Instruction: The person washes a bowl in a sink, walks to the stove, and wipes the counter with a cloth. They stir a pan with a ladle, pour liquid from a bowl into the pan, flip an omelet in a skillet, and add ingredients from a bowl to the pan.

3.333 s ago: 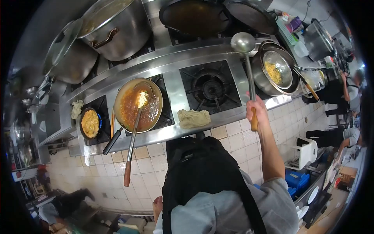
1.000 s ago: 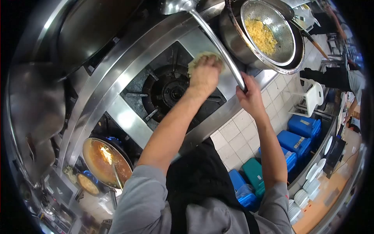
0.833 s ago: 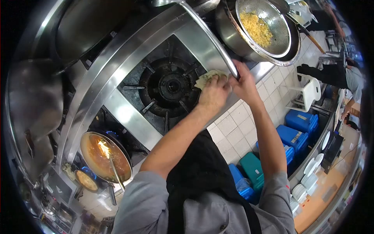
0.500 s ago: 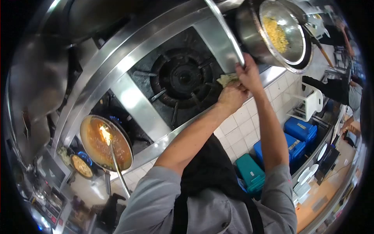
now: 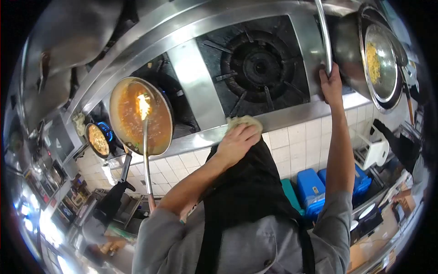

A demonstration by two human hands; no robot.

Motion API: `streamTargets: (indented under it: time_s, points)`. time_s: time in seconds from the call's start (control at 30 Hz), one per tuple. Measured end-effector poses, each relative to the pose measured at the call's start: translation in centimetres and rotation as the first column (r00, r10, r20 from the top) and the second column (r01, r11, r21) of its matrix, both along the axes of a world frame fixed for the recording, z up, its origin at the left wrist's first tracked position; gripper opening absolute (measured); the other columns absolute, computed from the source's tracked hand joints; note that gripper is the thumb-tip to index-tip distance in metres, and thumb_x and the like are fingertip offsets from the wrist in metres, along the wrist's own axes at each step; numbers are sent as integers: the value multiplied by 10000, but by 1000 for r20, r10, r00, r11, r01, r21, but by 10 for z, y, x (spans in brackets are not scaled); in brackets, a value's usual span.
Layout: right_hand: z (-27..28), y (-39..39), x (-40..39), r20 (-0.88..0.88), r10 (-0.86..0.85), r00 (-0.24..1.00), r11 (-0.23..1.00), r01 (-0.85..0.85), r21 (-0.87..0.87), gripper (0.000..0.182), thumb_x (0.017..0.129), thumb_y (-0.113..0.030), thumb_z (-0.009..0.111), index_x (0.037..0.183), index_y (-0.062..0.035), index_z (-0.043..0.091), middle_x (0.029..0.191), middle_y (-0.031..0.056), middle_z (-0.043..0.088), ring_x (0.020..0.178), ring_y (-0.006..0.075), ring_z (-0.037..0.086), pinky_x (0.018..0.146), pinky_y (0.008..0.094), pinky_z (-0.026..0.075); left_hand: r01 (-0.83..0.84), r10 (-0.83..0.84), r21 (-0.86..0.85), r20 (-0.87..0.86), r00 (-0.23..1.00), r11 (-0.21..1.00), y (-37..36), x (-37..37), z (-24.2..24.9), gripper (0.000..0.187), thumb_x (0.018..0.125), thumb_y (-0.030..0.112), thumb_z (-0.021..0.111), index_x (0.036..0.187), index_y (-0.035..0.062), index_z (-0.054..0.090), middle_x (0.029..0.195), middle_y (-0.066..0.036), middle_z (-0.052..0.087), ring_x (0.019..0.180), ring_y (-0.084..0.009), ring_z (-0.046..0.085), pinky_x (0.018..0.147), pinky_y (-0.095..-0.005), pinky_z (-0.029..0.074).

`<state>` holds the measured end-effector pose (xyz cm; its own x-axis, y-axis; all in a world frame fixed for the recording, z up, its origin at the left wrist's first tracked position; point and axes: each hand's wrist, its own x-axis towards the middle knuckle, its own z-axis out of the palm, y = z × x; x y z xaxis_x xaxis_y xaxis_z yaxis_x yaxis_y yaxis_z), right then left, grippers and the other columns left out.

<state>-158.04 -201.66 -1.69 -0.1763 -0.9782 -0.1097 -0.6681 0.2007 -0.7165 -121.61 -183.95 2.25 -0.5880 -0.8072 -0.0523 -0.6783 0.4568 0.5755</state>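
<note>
My left hand (image 5: pixel 238 144) presses a pale folded cloth (image 5: pixel 245 122) against the steel front edge of the stove (image 5: pixel 285 118). My right hand (image 5: pixel 331 83) is wrapped round the end of a long metal handle (image 5: pixel 324 36), right of the bare burner (image 5: pixel 260 66). Beside that hand stands a large metal pot (image 5: pixel 351 50) with a strainer (image 5: pixel 388 68) holding yellow food (image 5: pixel 372 64). At left, a pan (image 5: pixel 119 123) of bubbling orange-brown sauce has a long-handled ladle (image 5: pixel 146 160) in it.
A small pan (image 5: pixel 98 139) of food sits over a blue flame at far left. Blue bins (image 5: pixel 311 185) and a white chair (image 5: pixel 376 153) stand beyond the stove's front. Other people (image 5: pixel 109 228) are at the lower left and right edge.
My hands have moved apart: the left has gone left along the stove edge with the cloth, the right still grips the handle. The view has shifted, so the stove appears further right.
</note>
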Motion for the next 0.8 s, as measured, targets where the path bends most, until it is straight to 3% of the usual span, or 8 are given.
streamTargets:
  time_s: [0.17, 0.27, 0.37, 0.4, 0.47, 0.53, 0.73, 0.8]
  points:
    - [2, -1, -6, -7, 103, 995, 993, -103, -55, 503, 946, -167, 670, 1383, 10, 497, 1235, 215, 607, 1123, 328, 603, 976, 384, 464, -334, 334, 25, 21, 942, 942, -23, 49, 26, 372, 808, 54, 641, 1165, 142, 697, 1163, -89, 660, 1125, -333, 613, 1025, -432, 480]
    - [14, 16, -8, -202, 115, 973, 985, -138, -100, 607, 929, -179, 724, 1436, 19, 455, 1295, 203, 555, 1118, 315, 589, 987, 393, 463, -542, 544, -76, -4, 839, 837, -102, 70, 62, 383, 777, 12, 667, 1140, 132, 698, 1196, -155, 661, 1095, -386, 629, 1019, -463, 483]
    - [42, 35, -3, 237, -111, 965, 986, 78, 146, 621, 936, -146, 736, 1464, -9, 438, 1293, 153, 542, 1148, 244, 546, 1012, 377, 448, -587, 648, -391, 33, 761, 709, -192, 102, 50, 410, 807, 8, 635, 1199, 123, 671, 1239, -175, 640, 1154, -404, 594, 1023, -472, 488]
    - [49, 44, -1, 222, -110, 969, 987, 81, 139, 621, 936, -146, 736, 1464, -9, 438, 1293, 153, 542, 1148, 244, 546, 1012, 377, 448, -612, 706, -440, 75, 704, 657, -217, 108, 38, 400, 826, 26, 622, 1211, 125, 665, 1253, -176, 634, 1165, -412, 586, 1029, -479, 483]
    - [62, 65, -4, -17, 98, 995, 988, -99, -121, 598, 947, -130, 719, 1464, -16, 441, 1282, 151, 553, 1168, 243, 545, 1011, 379, 449, -606, 717, -392, 280, 638, 693, -248, 118, 6, 416, 870, 76, 587, 1284, 108, 615, 1291, -190, 601, 1180, -430, 575, 1036, -505, 475]
    - [88, 83, 5, -109, 160, 981, 981, -170, -91, 565, 970, -94, 679, 1476, -30, 434, 1356, 131, 554, 1275, 224, 523, 1074, 384, 439, -633, 714, -330, 331, 617, 700, -246, 104, -1, 396, 915, 98, 565, 1309, 61, 585, 1327, -220, 572, 1217, -418, 557, 1021, -486, 496]
    - [100, 139, 10, 65, 59, 996, 986, -48, -162, 426, 991, -39, 623, 1400, -6, 509, 1331, 137, 574, 1210, 216, 567, 1032, 361, 468, -542, 580, -256, 556, 595, 801, -171, 74, 0, 411, 962, 130, 550, 1331, -45, 511, 1281, -247, 546, 1128, -376, 609, 873, -408, 598]
    - [97, 152, 7, 197, -5, 980, 988, 35, -150, 369, 1005, -32, 601, 1367, -1, 534, 1327, 118, 581, 1193, 189, 571, 997, 329, 488, -554, 586, -236, 512, 627, 799, -127, 63, -10, 482, 928, 107, 557, 1361, -88, 476, 1146, -252, 590, 962, -392, 673, 807, -418, 610]
